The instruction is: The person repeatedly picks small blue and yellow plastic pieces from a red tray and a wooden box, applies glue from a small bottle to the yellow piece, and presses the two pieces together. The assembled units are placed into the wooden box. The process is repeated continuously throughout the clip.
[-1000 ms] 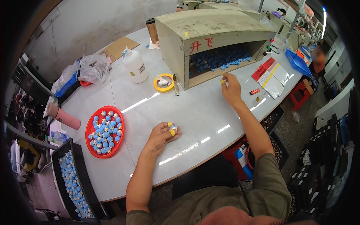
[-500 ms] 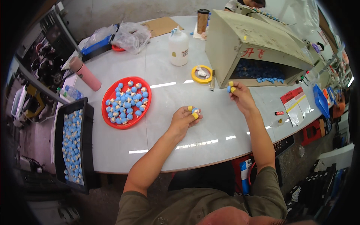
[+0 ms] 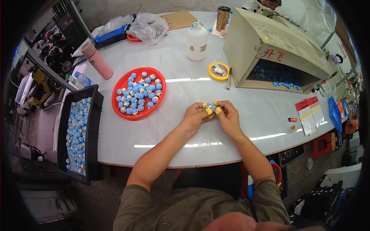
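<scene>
Above the middle of the table, my left hand (image 3: 194, 118) pinches a small blue and cream ball (image 3: 209, 106) between thumb and forefinger. Meeting it from the right is my right hand (image 3: 230, 120), its thumb and forefinger closed at the ball's side. The small blue piece it carried earlier is mostly hidden by the fingers. Yellow wraps cover the thumb and forefinger tips of both hands. Left of my hands, a round red tray (image 3: 115, 104) holds many similar blue balls with cream parts. Far right, a beige open-fronted box (image 3: 246, 50) contains a heap of dark blue small pieces.
A black bin (image 3: 94, 127) full of blue balls stands at the left edge. Farther back are a pink flask (image 3: 98, 63), a white squeeze bottle (image 3: 197, 42), a yellow tape roll (image 3: 218, 77) and a brown cup (image 3: 222, 19). Red-and-white papers (image 3: 310, 115) lie right. A co-worker (image 3: 262, 4) sits beyond the box.
My right hand has come from near the box's opening, with a small blue piece, down to my left hand. My left hand has shifted slightly right, still pinching the ball. The view has moved a little.
</scene>
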Available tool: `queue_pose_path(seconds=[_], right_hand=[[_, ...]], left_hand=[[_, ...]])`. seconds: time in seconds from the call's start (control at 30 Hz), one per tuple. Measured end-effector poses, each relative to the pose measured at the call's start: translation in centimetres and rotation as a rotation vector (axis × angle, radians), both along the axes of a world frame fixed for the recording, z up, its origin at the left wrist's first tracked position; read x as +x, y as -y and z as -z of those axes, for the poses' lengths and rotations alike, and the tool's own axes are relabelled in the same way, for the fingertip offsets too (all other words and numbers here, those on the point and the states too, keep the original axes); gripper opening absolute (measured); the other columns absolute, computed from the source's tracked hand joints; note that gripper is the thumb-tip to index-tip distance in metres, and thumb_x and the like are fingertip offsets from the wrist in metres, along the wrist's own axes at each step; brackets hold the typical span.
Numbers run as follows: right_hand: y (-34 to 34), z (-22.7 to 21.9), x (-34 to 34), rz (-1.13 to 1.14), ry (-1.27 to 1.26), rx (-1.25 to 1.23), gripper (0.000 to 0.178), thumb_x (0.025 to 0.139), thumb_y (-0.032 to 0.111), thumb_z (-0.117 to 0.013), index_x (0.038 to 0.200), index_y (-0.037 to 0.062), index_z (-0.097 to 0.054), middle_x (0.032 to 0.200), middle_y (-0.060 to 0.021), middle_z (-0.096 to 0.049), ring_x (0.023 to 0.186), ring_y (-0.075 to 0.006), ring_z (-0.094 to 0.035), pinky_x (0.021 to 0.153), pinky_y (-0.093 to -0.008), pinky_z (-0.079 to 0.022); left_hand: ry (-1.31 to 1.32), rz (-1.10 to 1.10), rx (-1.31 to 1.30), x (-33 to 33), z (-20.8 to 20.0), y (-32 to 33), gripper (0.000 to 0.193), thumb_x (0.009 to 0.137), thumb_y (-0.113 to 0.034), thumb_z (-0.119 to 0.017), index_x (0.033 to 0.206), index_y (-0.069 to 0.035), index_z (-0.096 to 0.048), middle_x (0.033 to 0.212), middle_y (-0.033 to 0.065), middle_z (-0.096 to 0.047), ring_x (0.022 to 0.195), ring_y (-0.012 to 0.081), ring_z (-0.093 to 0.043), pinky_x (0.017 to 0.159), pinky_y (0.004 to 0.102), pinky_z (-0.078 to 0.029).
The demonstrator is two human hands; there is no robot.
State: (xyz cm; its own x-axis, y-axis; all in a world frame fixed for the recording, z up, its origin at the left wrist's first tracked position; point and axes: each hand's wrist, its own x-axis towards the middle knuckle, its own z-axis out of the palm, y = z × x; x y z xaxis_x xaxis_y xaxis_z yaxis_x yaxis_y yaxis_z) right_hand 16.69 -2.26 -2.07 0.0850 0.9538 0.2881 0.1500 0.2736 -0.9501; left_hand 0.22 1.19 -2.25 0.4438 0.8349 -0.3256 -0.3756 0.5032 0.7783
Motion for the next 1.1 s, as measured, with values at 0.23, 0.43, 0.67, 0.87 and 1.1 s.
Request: queue_pose_path(seconds=[0.23, 0.43, 0.67, 0.87, 1.1], right_hand=[[-0.3, -0.6, 1.4, -0.044, 0.13, -0.031, 0.026, 0.091, 0.001, -0.064, 0.117, -0.0024, -0.063, 0.101, -0.0046, -0.063, 0.085, -0.009, -0.059, 0.069, -0.0235, -0.049], [-0.9, -0.8, 2.8, -0.181, -0.115, -0.168, 0.027, 0.091, 0.004, -0.066, 0.118, -0.0025, -0.063, 0.099, -0.0059, -0.065, 0.088, -0.0097, -0.061, 0.073, -0.0235, -0.049], [-0.7, -1.7, 3.1, -0.177, 0.086, -0.055, 0.027, 0.083, 0.0, -0.068, 0.11, -0.0011, -0.065, 0.101, -0.0035, -0.064, 0.085, -0.0089, -0.057, 0.072, -0.0233, -0.045], [-0.5, -2.3, 3.0, -0.179, 0.185, 0.023, 0.026, 0.079, -0.001, -0.068, 0.105, -0.0021, -0.067, 0.098, -0.0048, -0.062, 0.082, -0.011, -0.057, 0.071, -0.0243, -0.045], [-0.5, -2.3, 3.0, -0.149, 0.259, 0.055, 0.025, 0.079, -0.002, -0.069, 0.104, -0.0016, -0.067, 0.099, -0.0065, -0.062, 0.081, -0.013, -0.057, 0.07, -0.0261, -0.046]], left_hand=[[0.153, 0.025, -0.094, -0.2, -0.3, 0.0, 0.023, 0.099, -0.01, -0.062, 0.116, -0.001, -0.052, 0.114, 0.0128, -0.066, 0.102, 0.0196, -0.068, 0.091, 0.0307, -0.058], [0.198, 0.076, -0.115, -0.4, 0.1, -0.3, 0.025, 0.1, -0.009, -0.06, 0.122, 0.001, -0.053, 0.117, 0.0142, -0.064, 0.106, 0.0211, -0.068, 0.093, 0.0285, -0.059], [0.194, 0.104, -0.07, -0.3, 0.2, -0.2, 0.029, 0.098, -0.008, -0.061, 0.126, 0.002, -0.055, 0.118, 0.0117, -0.064, 0.108, 0.0191, -0.066, 0.094, 0.0272, -0.059], [0.107, 0.087, -0.023, 0.1, 0.2, 0.2, 0.025, 0.098, -0.007, -0.062, 0.121, 0.001, -0.056, 0.117, 0.0104, -0.064, 0.106, 0.0182, -0.065, 0.095, 0.0291, -0.057], [0.077, 0.085, -0.011, 0.1, 0.1, 0.3, 0.025, 0.097, -0.01, -0.066, 0.119, -0.002, -0.059, 0.117, 0.0077, -0.065, 0.108, 0.0166, -0.065, 0.096, 0.0291, -0.056]])
